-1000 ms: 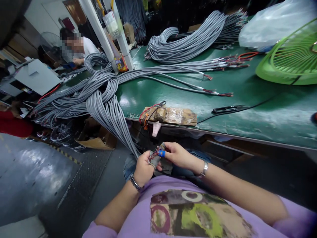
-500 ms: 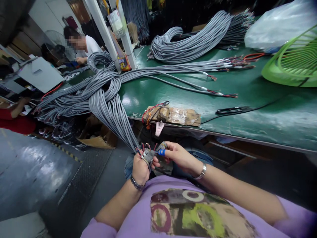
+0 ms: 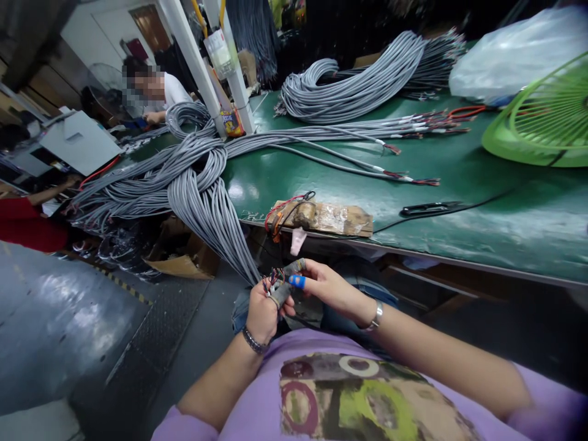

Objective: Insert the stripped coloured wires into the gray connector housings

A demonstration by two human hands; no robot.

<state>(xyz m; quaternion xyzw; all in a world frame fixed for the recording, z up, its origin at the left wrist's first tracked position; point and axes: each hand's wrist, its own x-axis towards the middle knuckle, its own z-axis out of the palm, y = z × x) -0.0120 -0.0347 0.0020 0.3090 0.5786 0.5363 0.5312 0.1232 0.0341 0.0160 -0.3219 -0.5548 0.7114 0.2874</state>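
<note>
My left hand (image 3: 263, 313) is closed around the ends of a bundle of grey cables (image 3: 214, 214), which hangs over the table edge into my grip. Thin coloured wires (image 3: 276, 274) fan out from the stripped ends, above my left thumb. Over them, the fingers of my right hand (image 3: 324, 286) pinch at the wires; its thumb wears blue tape and its index finger a grey cover. A grey cover also wraps my left thumb. Exactly which wires lie between my right fingertips is too small to make out.
On the green table (image 3: 335, 177) lie more grey cables (image 3: 353, 92), a taped wooden block (image 3: 331, 217), black thread snips (image 3: 429, 208) and a green fan (image 3: 542, 122). A metal post (image 3: 232, 79) rises behind. A co-worker in white (image 3: 174, 89) sits at the far left; a red sleeve (image 3: 27, 223) shows nearer.
My right hand has moved slightly left, its index finger now stretched across the wires close to my left thumb. My left hand keeps hold of the cables. The view has shifted slightly.
</note>
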